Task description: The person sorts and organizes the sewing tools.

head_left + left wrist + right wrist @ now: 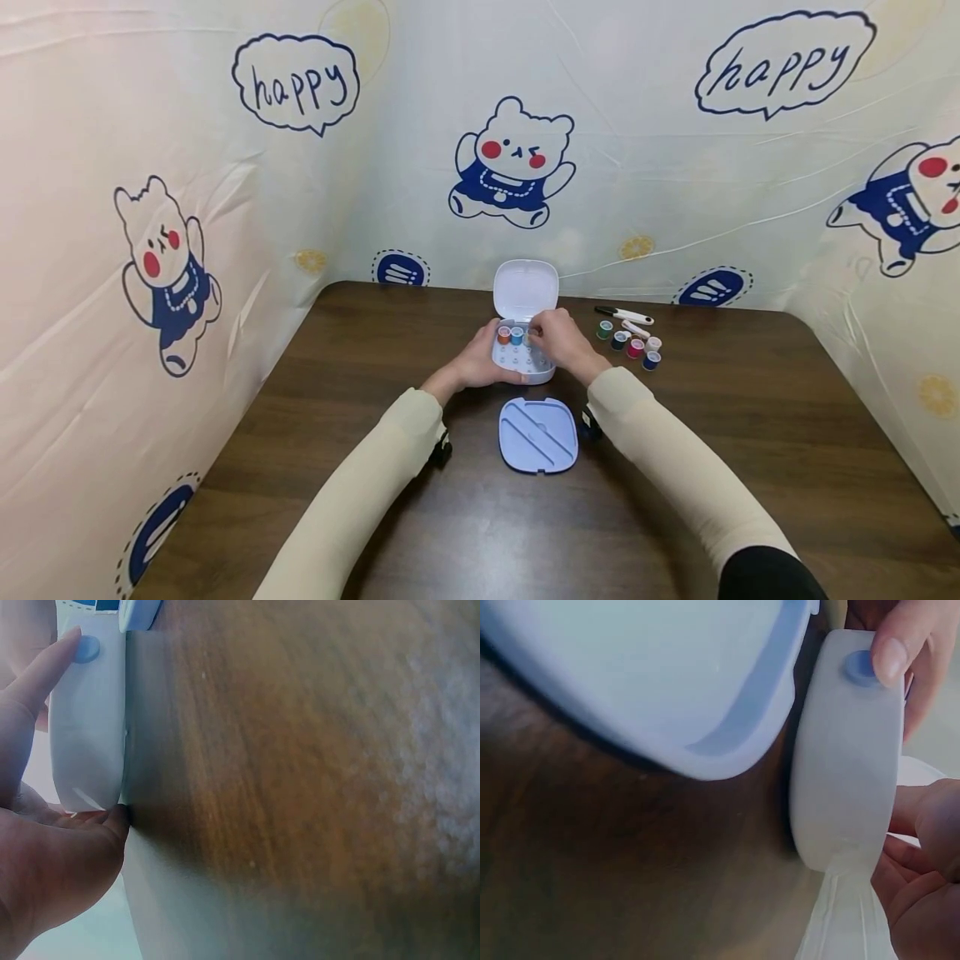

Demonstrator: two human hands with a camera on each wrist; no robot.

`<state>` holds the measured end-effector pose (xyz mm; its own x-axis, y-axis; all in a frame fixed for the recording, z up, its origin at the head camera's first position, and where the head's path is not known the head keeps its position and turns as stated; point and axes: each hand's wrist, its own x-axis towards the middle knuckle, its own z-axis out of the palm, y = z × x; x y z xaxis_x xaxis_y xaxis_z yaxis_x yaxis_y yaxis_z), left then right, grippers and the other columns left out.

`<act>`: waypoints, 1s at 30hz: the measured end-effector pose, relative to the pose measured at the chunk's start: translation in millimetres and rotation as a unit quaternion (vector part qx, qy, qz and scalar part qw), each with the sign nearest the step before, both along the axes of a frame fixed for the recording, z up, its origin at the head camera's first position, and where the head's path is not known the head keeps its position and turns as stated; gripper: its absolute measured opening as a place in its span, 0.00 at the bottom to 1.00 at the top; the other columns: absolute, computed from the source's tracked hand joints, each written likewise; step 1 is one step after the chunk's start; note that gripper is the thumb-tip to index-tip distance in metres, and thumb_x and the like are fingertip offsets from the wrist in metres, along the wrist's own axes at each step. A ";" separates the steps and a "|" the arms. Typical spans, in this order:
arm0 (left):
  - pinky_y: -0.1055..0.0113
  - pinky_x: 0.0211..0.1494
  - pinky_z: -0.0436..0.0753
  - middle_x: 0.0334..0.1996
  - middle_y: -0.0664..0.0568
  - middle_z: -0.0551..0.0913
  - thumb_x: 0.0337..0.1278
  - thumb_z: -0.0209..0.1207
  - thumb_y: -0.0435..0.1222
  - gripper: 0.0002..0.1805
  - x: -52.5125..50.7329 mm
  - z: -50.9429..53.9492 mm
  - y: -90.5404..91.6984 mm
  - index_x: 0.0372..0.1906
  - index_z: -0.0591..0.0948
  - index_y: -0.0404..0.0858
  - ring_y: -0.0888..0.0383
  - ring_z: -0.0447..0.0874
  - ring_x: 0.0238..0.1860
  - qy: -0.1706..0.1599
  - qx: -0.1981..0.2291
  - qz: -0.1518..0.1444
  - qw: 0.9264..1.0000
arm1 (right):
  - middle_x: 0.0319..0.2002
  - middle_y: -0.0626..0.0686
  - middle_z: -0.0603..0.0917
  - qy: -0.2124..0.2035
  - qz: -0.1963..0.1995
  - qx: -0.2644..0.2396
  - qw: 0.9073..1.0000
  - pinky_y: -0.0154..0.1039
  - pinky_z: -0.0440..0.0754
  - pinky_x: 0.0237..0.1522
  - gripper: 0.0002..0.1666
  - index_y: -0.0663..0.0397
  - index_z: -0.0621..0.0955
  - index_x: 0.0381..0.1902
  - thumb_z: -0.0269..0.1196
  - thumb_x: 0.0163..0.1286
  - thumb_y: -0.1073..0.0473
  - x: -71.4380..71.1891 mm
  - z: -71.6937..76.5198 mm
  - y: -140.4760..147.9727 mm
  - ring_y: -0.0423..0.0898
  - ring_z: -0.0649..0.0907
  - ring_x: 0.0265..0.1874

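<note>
While left hand grips box from 9 o'clock, right hand, fingers bunched at 1 o'clock, hold unclear, seems to be seating spools, next needing steady downward aim.

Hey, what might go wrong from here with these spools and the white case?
The right-hand grip is close to the seated light-blue spool and orange spool, so it might knock one. The left-hand grip steadies the white case; if it slips, the case could shift. The loose spools sit near the right sleeve, which may brush them.
</note>
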<state>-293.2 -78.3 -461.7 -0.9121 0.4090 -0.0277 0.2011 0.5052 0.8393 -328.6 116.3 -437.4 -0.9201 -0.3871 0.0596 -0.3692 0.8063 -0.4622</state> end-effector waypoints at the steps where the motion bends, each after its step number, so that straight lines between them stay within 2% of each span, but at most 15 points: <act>1: 0.51 0.68 0.70 0.66 0.39 0.65 0.41 0.82 0.44 0.60 -0.1 0.4 0.1 0.76 0.56 0.37 0.45 0.68 0.63 0.001 0.003 -0.002 1.000 | 0.41 0.58 0.88 0.003 0.000 0.001 1.000 0.44 0.85 0.43 0.11 0.63 0.88 0.49 0.66 0.72 0.65 -0.4 0.3 -0.6 0.51 0.84 0.38; 8: 0.50 0.68 0.70 0.67 0.40 0.65 0.42 0.81 0.44 0.60 -1.2 0.1 0.3 0.76 0.56 0.37 0.45 0.68 0.64 0.001 0.004 -0.003 1.000 | 0.41 0.59 0.88 0.010 0.008 0.012 1.000 0.45 0.85 0.43 0.11 0.63 0.87 0.48 0.66 0.71 0.65 -2.2 1.4 -3.4 0.51 0.85 0.38; 20: 0.50 0.69 0.69 0.68 0.38 0.64 0.42 0.81 0.45 0.61 2.0 1.6 0.4 0.77 0.54 0.37 0.45 0.67 0.64 -0.009 -0.003 0.000 1.000 | 0.47 0.61 0.86 -0.045 0.005 0.016 0.999 0.46 0.86 0.46 0.17 0.65 0.81 0.56 0.66 0.71 0.64 7.9 8.0 -3.2 0.51 0.85 0.41; 25: 0.50 0.69 0.69 0.67 0.38 0.64 0.43 0.81 0.44 0.60 1.7 1.9 0.3 0.76 0.55 0.36 0.44 0.67 0.65 -0.007 -0.001 -0.002 1.000 | 0.48 0.63 0.85 -0.042 0.009 0.014 0.999 0.46 0.86 0.45 0.20 0.66 0.80 0.58 0.66 0.71 0.64 13.3 14.6 1.3 0.52 0.85 0.43; 30: 0.50 0.69 0.69 0.67 0.39 0.65 0.42 0.81 0.45 0.60 0.7 2.1 0.0 0.76 0.55 0.36 0.45 0.67 0.65 -0.002 -0.004 0.000 1.000 | 0.51 0.63 0.84 -0.029 0.007 -0.003 1.000 0.48 0.85 0.50 0.21 0.66 0.81 0.59 0.66 0.71 0.64 17.9 20.0 8.5 0.54 0.84 0.47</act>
